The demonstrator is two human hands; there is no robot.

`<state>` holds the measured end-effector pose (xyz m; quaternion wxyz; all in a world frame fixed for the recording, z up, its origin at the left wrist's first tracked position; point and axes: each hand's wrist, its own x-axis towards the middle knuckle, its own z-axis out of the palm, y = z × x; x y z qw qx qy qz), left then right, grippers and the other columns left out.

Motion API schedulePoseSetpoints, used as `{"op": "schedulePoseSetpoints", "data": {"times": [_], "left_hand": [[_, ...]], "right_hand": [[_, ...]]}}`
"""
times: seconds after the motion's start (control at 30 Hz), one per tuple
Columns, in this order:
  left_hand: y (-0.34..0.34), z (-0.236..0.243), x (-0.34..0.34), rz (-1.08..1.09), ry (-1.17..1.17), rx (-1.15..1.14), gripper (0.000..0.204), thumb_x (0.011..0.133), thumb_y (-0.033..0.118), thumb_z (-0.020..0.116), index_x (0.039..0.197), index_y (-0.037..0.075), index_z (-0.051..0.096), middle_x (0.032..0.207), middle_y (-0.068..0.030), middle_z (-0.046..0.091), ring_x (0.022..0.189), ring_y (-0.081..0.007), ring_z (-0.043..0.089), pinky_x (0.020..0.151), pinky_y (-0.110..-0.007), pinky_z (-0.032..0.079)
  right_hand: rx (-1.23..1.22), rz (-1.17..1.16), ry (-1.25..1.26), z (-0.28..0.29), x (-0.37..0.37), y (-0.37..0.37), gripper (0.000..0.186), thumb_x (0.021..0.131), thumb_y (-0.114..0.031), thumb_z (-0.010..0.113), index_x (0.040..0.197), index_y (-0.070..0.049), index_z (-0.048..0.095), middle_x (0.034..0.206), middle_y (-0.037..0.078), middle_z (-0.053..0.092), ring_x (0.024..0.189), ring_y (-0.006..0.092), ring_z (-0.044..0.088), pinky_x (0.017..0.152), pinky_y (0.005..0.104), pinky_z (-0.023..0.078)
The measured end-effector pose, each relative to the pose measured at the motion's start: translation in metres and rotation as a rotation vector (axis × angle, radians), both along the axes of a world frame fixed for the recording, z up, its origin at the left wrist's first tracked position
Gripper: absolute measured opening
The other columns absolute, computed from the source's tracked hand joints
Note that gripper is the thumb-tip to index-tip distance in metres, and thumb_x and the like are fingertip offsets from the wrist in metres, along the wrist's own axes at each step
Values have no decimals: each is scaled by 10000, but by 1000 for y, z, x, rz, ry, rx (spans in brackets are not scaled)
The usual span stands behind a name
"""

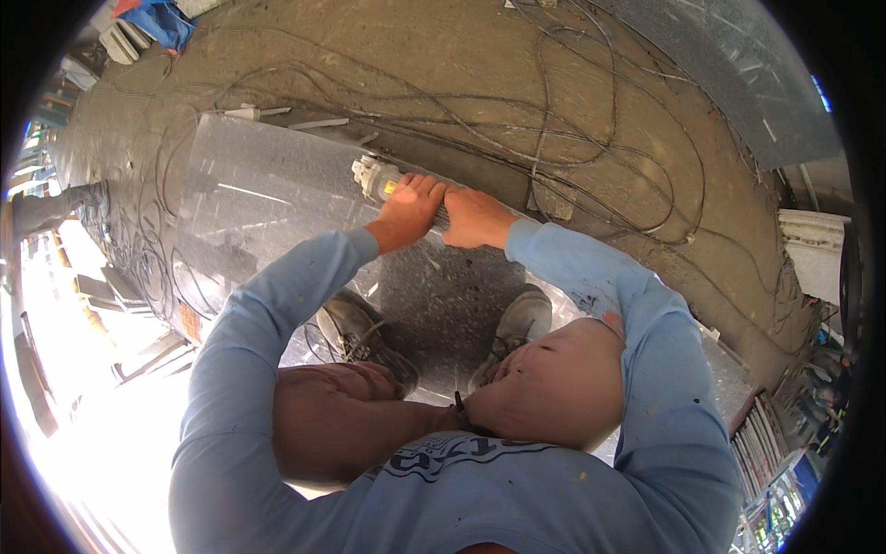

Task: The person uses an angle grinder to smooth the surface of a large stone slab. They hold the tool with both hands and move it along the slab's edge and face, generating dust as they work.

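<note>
Both my hands grip an angle grinder point(372, 175) with a pale grey metal head and a yellow patch on its body. My left hand point(411, 214) is wrapped round the body just behind the head. Close beside it, my right hand point(475, 219) closes on the rear part, which my fingers mostly hide. The grinder's head points to the left, over the far edge of a dusty grey stone slab point(245, 180). Whether its disc touches the slab, I cannot tell. My two shoes point(524, 319) rest on the slab, between my bent knees.
Dark cables point(544, 102) loop across the dusty brown floor point(305, 55) beyond the slab. Another large grey slab point(720, 69) stands at the far right. A pale block point(812, 254) is at the right side, and blue cloth point(161, 23) lies at the far left.
</note>
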<state>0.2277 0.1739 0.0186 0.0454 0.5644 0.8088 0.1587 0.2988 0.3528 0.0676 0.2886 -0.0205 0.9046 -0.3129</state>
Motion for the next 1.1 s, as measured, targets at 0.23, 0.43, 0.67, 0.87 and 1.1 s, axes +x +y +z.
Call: {"op": "schedulePoseSetpoints", "data": {"times": [0.23,0.43,0.67,0.87,1.1], "left_hand": [[-1,-4,14,120,17,30,384,804,52,673,1187,71,646,1083,-83,648,1085,-289,624,1045,-420,456],[1,-12,17,185,56,26,409,803,58,682,1210,66,645,1112,-82,646,1113,-293,612,1096,-420,433],[5,-17,13,184,50,72,424,787,36,687,1207,69,639,1107,-83,646,1108,-295,612,1089,-428,437],[3,-18,9,167,28,65,411,759,-19,663,1159,70,636,1066,-98,640,1071,-317,611,1072,-448,445],[-3,-26,-3,172,26,103,397,740,-31,649,1125,62,644,1028,-111,645,1029,-333,616,1028,-458,466]], "right_hand": [[1,-24,11,-12,2,-3,488,752,-198,785,1116,86,625,1085,264,727,1062,405,712,895,471,583],[15,16,10,-15,0,-5,505,745,-199,794,1120,96,631,1083,266,731,1058,400,716,886,466,587],[11,12,34,-23,-1,0,508,751,-190,791,1132,102,627,1077,263,730,1064,393,716,876,462,590],[-3,-19,43,-24,-2,-3,523,754,-189,789,1155,100,617,1077,256,729,1074,390,713,902,450,584],[-20,-23,75,-31,-11,-10,512,745,-192,787,1140,89,622,1096,256,729,1078,391,710,910,457,582]]}}
